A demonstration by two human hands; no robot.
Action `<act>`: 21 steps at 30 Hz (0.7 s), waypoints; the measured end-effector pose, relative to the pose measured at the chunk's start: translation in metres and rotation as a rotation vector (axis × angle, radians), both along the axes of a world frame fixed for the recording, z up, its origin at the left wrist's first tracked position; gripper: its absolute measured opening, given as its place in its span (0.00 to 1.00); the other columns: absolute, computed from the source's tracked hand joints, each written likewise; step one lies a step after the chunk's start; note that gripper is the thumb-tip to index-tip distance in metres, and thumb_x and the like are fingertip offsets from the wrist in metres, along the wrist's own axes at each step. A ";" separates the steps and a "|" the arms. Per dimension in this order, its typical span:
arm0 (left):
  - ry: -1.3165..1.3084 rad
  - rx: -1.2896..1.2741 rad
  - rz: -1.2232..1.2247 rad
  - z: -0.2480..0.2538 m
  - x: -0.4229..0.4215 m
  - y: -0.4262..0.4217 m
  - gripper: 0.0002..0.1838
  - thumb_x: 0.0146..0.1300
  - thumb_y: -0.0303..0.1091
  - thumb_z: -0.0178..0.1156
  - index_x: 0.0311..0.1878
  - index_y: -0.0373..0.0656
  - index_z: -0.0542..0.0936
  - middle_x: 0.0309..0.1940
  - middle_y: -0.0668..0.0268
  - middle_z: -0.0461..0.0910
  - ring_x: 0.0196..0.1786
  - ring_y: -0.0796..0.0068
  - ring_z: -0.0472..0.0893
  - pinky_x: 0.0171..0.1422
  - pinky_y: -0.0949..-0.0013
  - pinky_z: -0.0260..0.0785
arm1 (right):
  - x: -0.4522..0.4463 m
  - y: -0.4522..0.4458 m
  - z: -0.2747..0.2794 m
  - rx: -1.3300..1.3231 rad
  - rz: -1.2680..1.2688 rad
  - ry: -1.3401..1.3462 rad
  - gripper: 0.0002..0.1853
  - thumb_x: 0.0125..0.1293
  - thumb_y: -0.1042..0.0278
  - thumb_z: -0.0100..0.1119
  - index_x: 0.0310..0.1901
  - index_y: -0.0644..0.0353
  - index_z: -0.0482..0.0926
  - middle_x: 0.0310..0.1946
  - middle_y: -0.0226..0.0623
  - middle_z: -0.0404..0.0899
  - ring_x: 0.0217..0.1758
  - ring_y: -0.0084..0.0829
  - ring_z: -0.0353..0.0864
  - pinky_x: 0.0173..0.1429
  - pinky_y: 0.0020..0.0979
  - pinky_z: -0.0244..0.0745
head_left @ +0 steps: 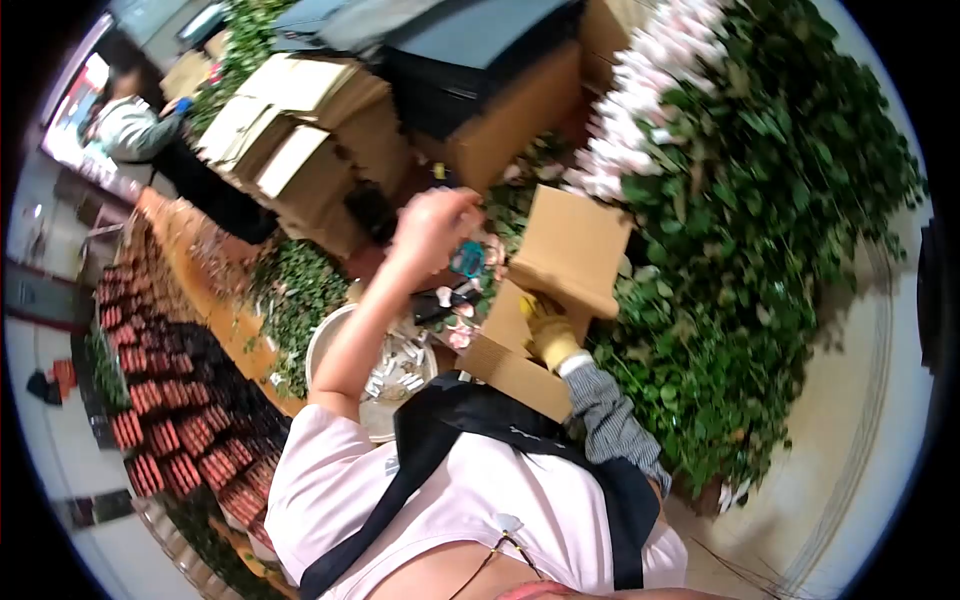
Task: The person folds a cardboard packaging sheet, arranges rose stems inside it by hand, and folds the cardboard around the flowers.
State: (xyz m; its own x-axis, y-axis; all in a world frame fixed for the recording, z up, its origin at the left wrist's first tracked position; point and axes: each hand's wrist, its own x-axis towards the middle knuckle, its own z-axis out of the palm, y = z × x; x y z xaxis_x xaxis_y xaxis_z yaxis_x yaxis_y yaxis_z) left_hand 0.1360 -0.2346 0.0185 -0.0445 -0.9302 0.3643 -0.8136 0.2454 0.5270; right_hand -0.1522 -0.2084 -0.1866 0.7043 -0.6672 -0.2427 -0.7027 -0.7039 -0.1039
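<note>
Bucket (318,345) with small white bits stands at the left, beside the left arm. The left hand (435,225) is bare and blurry, near a blue-green thing (467,258); I cannot tell if its grip is wide or narrow. Bent card (570,248) is in front of the chest. The right hand (552,335), in a yellow glove, touches it, but I cannot tell if that grip is tight. Pale flowers (640,110) and leaves (730,230) fill the right side. The step looks like bending the card; the next move seems to call for both hands on it.
</note>
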 end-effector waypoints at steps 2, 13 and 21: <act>-0.179 -0.145 0.328 0.017 0.074 -0.005 0.16 0.62 0.38 0.66 0.48 0.39 0.82 0.44 0.55 0.83 0.51 0.54 0.80 0.57 0.58 0.72 | 0.005 0.000 0.019 -0.063 0.033 0.010 0.48 0.56 0.53 0.65 0.76 0.58 0.53 0.73 0.43 0.62 0.72 0.44 0.62 0.70 0.46 0.62; -0.454 0.262 0.804 0.036 0.245 0.004 0.28 0.52 0.58 0.73 0.41 0.42 0.78 0.40 0.52 0.80 0.47 0.50 0.80 0.53 0.52 0.73 | 0.010 0.006 0.047 0.048 -0.025 0.118 0.50 0.58 0.50 0.66 0.76 0.58 0.50 0.72 0.45 0.62 0.69 0.45 0.65 0.70 0.44 0.61; -0.176 0.187 0.806 0.039 0.119 0.040 0.49 0.53 0.34 0.71 0.75 0.42 0.53 0.59 0.39 0.63 0.58 0.40 0.71 0.61 0.44 0.72 | 0.010 0.007 0.061 0.099 -0.045 0.071 0.47 0.60 0.54 0.64 0.76 0.59 0.51 0.71 0.46 0.64 0.69 0.48 0.65 0.72 0.47 0.59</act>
